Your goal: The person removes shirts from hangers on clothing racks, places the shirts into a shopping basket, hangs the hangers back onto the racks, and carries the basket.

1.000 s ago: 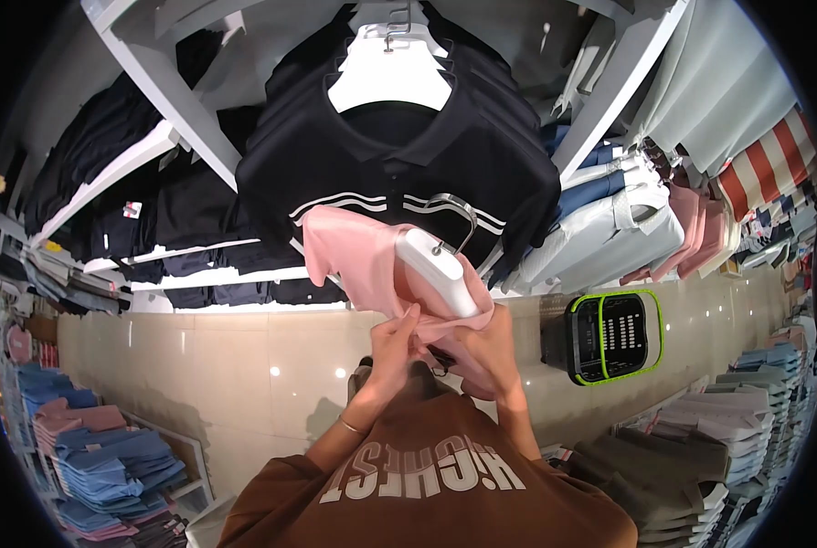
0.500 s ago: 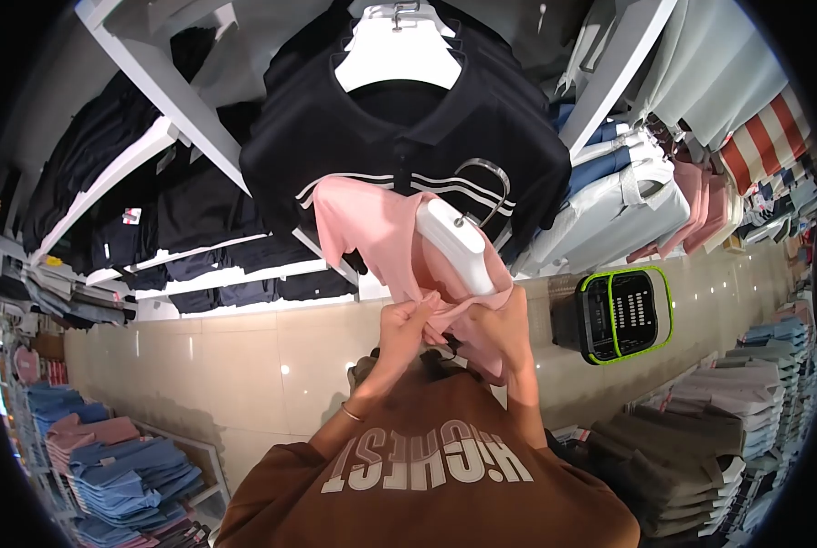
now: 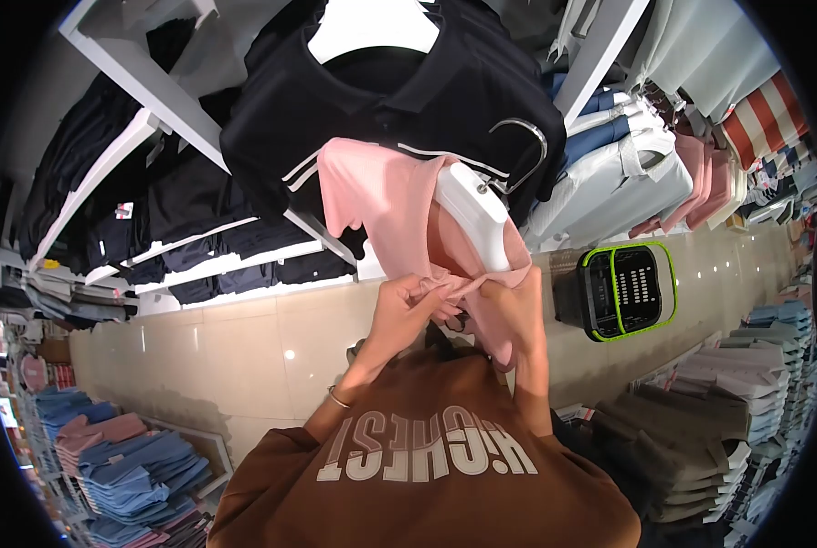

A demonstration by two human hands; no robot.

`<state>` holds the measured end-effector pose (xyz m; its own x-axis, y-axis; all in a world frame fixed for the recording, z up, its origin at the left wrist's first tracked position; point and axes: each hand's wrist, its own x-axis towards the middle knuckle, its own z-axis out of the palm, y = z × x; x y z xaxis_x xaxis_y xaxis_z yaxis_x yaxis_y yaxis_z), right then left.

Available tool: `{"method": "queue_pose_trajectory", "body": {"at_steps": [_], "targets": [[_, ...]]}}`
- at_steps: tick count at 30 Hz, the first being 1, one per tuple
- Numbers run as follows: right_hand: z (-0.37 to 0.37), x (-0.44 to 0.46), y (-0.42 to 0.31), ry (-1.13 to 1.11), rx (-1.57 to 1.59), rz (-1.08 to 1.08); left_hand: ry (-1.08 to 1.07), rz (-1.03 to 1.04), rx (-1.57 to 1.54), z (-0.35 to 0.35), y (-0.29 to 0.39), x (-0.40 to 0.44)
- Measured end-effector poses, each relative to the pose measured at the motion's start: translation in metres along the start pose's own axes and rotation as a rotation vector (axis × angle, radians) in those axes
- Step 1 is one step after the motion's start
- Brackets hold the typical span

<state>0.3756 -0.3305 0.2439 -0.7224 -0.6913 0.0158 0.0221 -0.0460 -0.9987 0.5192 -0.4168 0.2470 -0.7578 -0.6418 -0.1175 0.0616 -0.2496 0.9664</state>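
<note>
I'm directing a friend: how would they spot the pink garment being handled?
Find the hanging black polo with white stripes. In front, the left hand and right hand grip a pink garment on a tilted white hanger. Unlike the pink clothes hanging at right, it's hand-held.

A glossy beige tiled floor (image 3: 244,365) reflects light spots (image 3: 289,353) beside white shelves (image 3: 95,187).

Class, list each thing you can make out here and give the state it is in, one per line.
Pink shirt: on its hanger, bunched at the neckline
Hanger: inside the shirt, hook free
Left hand: pinching the pink fabric
Right hand: gripping the pink fabric
Black polo: hanging, partly covered
Basket: on the floor
Blue clothes: folded, stacked
</note>
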Motion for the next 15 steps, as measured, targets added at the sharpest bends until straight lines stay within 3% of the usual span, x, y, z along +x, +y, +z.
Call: {"method": "queue_pose_trajectory", "body": {"at_steps": [5, 15], "targets": [[-0.009, -0.003, -0.016, -0.174, 0.048, 0.082, -0.085, 0.017, 0.019, -0.006, -0.008, -0.002], [-0.015, -0.004, -0.015, -0.193, 0.219, 0.082, -0.079, 0.090, 0.128, 0.016, 0.006, -0.003]]}}
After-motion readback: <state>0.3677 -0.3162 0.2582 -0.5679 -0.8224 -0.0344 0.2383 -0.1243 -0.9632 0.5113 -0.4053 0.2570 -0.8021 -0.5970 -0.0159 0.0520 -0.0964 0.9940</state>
